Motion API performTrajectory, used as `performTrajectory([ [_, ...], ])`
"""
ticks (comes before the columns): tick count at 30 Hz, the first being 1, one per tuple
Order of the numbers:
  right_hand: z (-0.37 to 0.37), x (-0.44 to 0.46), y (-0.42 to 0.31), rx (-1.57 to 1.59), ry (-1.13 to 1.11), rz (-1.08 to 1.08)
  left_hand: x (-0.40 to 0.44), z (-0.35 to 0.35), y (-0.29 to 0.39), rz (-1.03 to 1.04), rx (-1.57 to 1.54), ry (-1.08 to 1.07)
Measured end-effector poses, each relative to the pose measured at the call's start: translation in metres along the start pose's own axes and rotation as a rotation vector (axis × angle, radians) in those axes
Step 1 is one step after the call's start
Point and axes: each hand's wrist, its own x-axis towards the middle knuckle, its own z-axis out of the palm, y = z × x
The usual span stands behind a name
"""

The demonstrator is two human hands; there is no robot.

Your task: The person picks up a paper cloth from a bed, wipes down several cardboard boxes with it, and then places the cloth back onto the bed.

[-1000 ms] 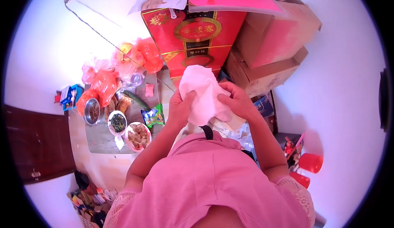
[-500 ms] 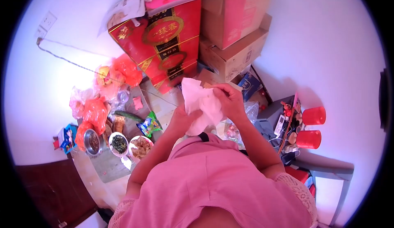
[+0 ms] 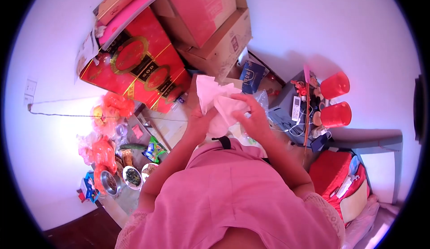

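Observation:
A crumpled, pale pink-white sheet, like tissue or thin cloth, is held up in front of my body between both hands. My left hand grips its lower left side, with part of the fingers hidden behind it. On the right, my right hand pinches the sheet's edge between thumb and fingers. The sheet's upper left corner sticks up past my left hand.
Large red box and stacked cartons stand ahead. At left, a low table holds orange bags, a metal bowl and a plate of greens. Right are red stools or cups, cables and a red bag.
The view has turned to the right, so the boxes and table have shifted left and a red bag shows at lower right. The sheet is more folded and bunched between my hands.

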Motion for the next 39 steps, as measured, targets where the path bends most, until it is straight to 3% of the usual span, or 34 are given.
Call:
performTrajectory([
  [3,-0.009,-0.008,0.01,-0.156,0.041,-0.212,0.002,0.019,-0.004,-0.012,0.073,-0.127],
  [6,-0.025,-0.012,0.011,-0.069,-0.021,-0.048,0.003,0.033,-0.006,-0.044,0.003,-0.192],
  [12,-0.038,-0.014,0.005,-0.234,0.189,-0.094,0.017,0.046,-0.009,0.065,-0.111,-0.126],
  [15,-0.039,-0.012,-0.008,-0.112,0.294,0.125,0.024,0.043,-0.001,0.064,-0.173,-0.082],
  [18,-0.038,-0.003,-0.001,-0.019,0.416,0.145,0.029,0.037,0.007,0.052,-0.272,-0.108],
  [22,-0.043,0.008,0.018,0.155,0.447,-0.012,0.04,0.023,0.024,0.093,-0.231,-0.064],
  [23,-0.045,0.009,0.023,0.051,0.46,0.032,0.049,0.01,0.021,0.089,-0.248,-0.069],
  [26,-0.042,0.015,0.021,0.405,0.553,0.11,0.057,-0.006,0.028,0.072,-0.284,0.036],
  [30,-0.042,0.014,0.033,0.547,0.551,0.176,0.072,-0.016,0.028,0.165,-0.315,0.089],
  [33,-0.044,0.006,0.049,0.464,0.545,0.202,0.066,-0.004,0.037,0.213,-0.265,0.151],
  [36,-0.03,-0.001,0.061,0.338,0.499,0.219,0.056,0.005,0.016,0.326,0.3,-0.128],
  [37,-0.021,-0.002,0.063,0.293,0.48,0.215,0.054,0.01,0.007,0.494,0.549,-0.225],
  [38,-0.014,-0.004,0.061,0.472,0.411,0.288,0.05,0.018,-0.001,0.66,0.797,-0.324],
  [39,-0.007,-0.007,0.057,0.653,0.341,0.358,0.042,0.027,-0.003,0.624,0.864,-0.403],
])
